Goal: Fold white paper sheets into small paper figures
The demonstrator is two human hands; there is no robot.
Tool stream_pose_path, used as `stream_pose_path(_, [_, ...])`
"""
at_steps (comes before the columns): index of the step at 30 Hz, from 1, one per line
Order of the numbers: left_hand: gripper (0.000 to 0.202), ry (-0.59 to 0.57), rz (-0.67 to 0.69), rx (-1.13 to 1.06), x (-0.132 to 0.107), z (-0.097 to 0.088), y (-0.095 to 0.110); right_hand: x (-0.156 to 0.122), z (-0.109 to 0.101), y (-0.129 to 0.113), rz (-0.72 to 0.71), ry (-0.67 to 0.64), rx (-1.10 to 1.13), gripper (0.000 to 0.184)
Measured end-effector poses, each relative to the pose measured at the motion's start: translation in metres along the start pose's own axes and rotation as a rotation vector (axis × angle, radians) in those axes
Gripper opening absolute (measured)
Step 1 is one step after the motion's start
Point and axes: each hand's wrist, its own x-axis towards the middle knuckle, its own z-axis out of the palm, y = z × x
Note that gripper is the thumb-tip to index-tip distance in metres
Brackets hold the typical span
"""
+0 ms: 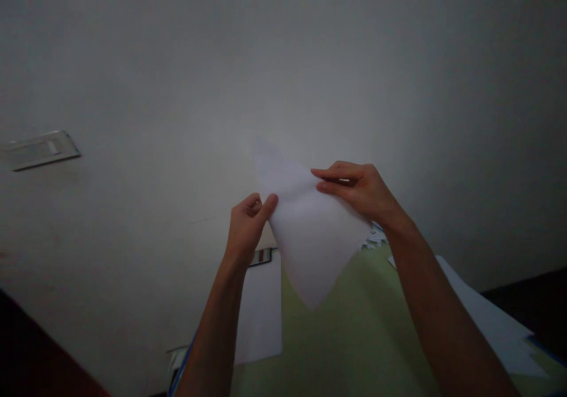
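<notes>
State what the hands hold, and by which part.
A white sheet of paper, pinched at its left edge by the left hand and its upper-right edge by the right hand.

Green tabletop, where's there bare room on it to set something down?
The green tabletop shows bare in the near middle, between the flat white sheet and the right forearm, below the held paper. It's crowded at the right with loose sheets and farther back with paper scraps.

Wall [283,60] and green table [336,344] show an indoor room, kind unclear.
</notes>
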Motion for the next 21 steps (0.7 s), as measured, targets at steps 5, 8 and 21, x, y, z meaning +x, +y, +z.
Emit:
stream_pose_path(5, [0.033, -0.078, -0.049, 0.049, -0.0014, -0.0038, -0.0001, 0.0001, -0.0031, 0.0053, -0.010, 0.025, -0.028, 0.024])
stream_pose_path(8, [0.034, -0.123, -0.019, 0.083, -0.0010, -0.0058, 0.0021, 0.0002, -0.0042, 0.0083, 0.003, 0.027, -0.024, 0.023])
stream_pose_path(21, [0.039, -0.177, -0.063, 0.052, -0.0053, 0.0011, 0.0044, -0.0007, -0.0043, 0.0060, -0.031, 0.121, -0.056, 0.022])
